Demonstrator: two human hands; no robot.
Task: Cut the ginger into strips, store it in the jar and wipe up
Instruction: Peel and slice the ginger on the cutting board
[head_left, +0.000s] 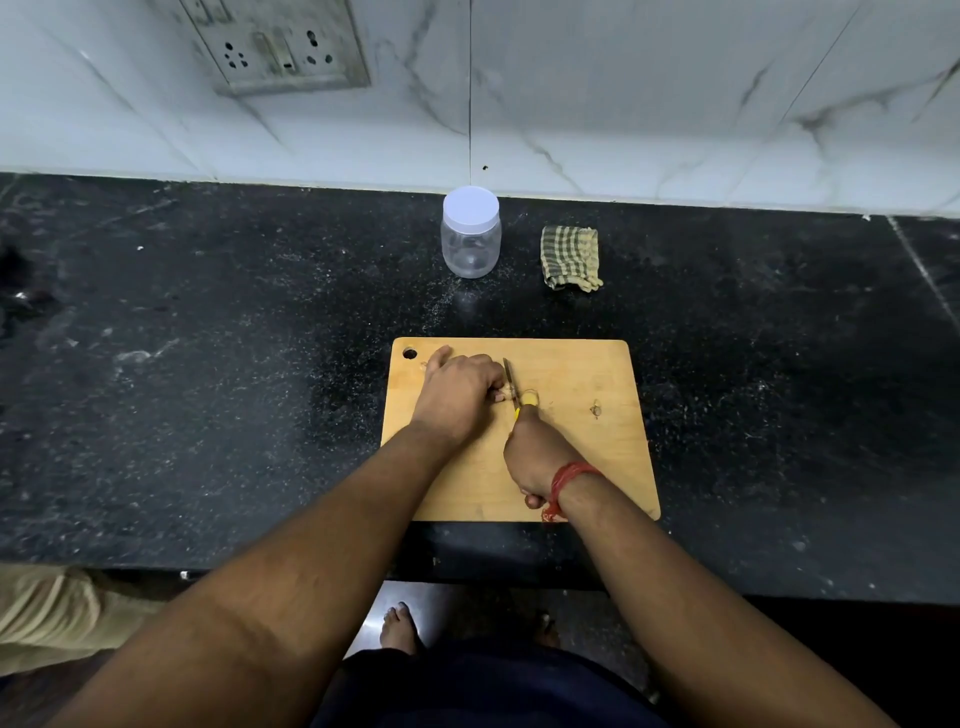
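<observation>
On the wooden cutting board (571, 467) near the front edge of the black tabletop (208, 415), the head view shows the left hand (457, 395) with fingers (496, 397) curled down over the ginger (529, 399), pinning it, while the right hand (535, 457) is wrapped around the yellow handle of a small knife (511, 384), whose blade stands just beside the left fingertips. A pale slice of the ginger shows on the right of the blade; a small scrap (596, 410) lies apart on the board. Behind, well away, the clear jar (470, 239) stands with its white lid on, the checked cloth (570, 257) just beside it. The main risk, as I judge it, is the blade nicking the left fingertips, because they sit so close and the piece is small; the ginger could also roll or slip under pressure, giving uneven strips
</observation>
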